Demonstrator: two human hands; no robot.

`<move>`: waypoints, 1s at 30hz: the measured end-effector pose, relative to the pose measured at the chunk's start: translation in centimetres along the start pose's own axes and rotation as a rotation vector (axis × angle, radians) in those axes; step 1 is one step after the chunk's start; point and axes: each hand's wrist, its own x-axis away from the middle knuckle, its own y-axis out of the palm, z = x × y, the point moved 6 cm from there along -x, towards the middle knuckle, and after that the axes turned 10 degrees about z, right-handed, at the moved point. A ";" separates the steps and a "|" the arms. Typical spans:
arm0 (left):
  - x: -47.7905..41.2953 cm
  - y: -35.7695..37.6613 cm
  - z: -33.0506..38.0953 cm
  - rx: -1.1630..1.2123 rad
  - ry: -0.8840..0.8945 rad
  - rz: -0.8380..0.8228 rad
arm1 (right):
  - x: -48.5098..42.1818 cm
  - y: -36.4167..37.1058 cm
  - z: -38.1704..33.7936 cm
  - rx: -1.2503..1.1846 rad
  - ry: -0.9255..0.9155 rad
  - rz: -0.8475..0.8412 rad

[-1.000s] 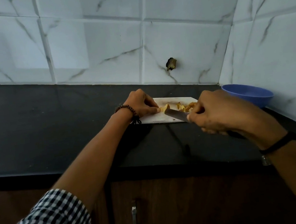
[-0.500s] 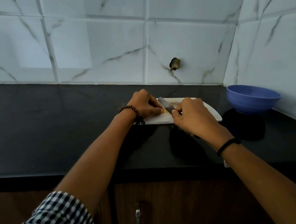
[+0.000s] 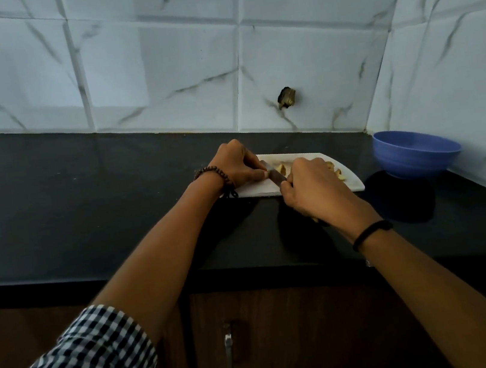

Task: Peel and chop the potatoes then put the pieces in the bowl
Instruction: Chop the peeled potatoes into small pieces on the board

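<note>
A white cutting board lies on the black counter near the corner. Yellow potato pieces sit on it, partly hidden by my hands. My left hand has its fingers curled down onto the board, holding a potato piece that is mostly hidden beneath them. My right hand grips a knife whose blade points toward my left fingertips, across the board. A blue bowl stands to the right of the board, against the side wall.
The black counter stretches far to the left. White marble tiles rise behind and on the right, with a dark hole in the back wall. Below the counter edge are brown cupboard doors with a metal handle.
My right hand swung the knife in from the board's right side toward my left hand. The blade now sits right beside my left fingertips, and pieces show to its right.
</note>
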 end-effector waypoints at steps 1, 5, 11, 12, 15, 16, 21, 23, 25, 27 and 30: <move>0.0 0.0 0.0 0.001 0.001 0.001 | 0.4 -0.3 0.0 0.010 -0.005 -0.009; 0.0 0.1 0.0 -0.007 0.006 0.007 | 1.8 -1.9 0.1 0.072 -0.033 -0.053; -0.2 0.3 -0.3 -0.042 -0.008 -0.012 | 3.2 -4.8 1.3 0.024 0.003 -0.164; -0.2 0.3 -0.3 -0.038 -0.009 -0.011 | 3.2 -5.2 1.6 -0.024 0.012 -0.166; -0.3 0.5 -0.2 0.000 -0.026 -0.008 | 2.9 -5.8 2.5 -0.130 0.046 -0.078; -0.4 0.5 -0.1 0.000 -0.027 0.008 | 2.7 -5.7 2.7 -0.167 0.055 -0.051; -1.2 1.1 0.1 -0.065 0.015 0.081 | 1.6 -4.7 4.1 -0.310 0.106 0.039; -1.2 1.6 0.8 -0.163 0.091 0.071 | 1.2 -4.3 4.5 -0.340 0.122 0.065; -0.9 2.2 1.6 -0.274 0.139 0.059 | 1.0 -4.1 4.7 -0.350 0.136 0.085; -0.7 2.8 2.1 -0.328 0.156 0.054 | 0.9 -3.9 4.8 -0.359 0.133 0.099; -0.8 3.3 2.6 -0.374 0.181 0.071 | 1.1 -3.6 5.0 -0.365 0.119 0.117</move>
